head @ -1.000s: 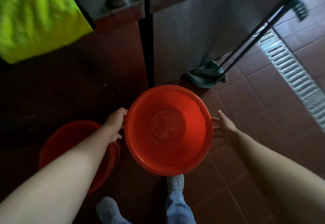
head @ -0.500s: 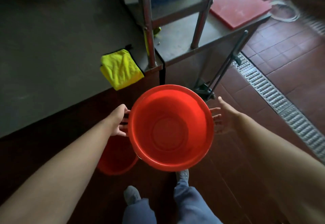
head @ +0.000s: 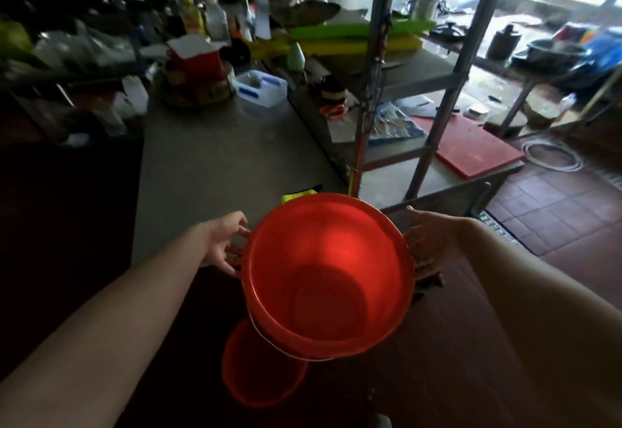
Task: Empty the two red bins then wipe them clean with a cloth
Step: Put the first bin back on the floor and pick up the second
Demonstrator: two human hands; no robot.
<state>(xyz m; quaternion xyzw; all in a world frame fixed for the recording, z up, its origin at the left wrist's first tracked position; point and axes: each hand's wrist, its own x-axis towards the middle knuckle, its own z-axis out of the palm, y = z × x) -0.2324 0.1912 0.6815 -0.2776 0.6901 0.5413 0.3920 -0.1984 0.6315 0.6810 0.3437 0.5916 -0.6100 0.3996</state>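
red bins (head: 330, 273) (head: 262, 370): 2 | hands (head: 223, 246) (head: 429, 242): 2 | yellow cloth (head: 298, 196): 1 | red cutting board (head: 478, 150): 1

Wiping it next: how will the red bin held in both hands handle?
Probably light: the red bin looks empty, held at its rim by left hand and right hand. Likely stiff: the rim looks round. Glossy inside, maybe slippery.

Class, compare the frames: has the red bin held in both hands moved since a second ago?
Yes. The held red bin has risen from beside the floor bin to the steel table's edge, now hiding part of the yellow cloth.
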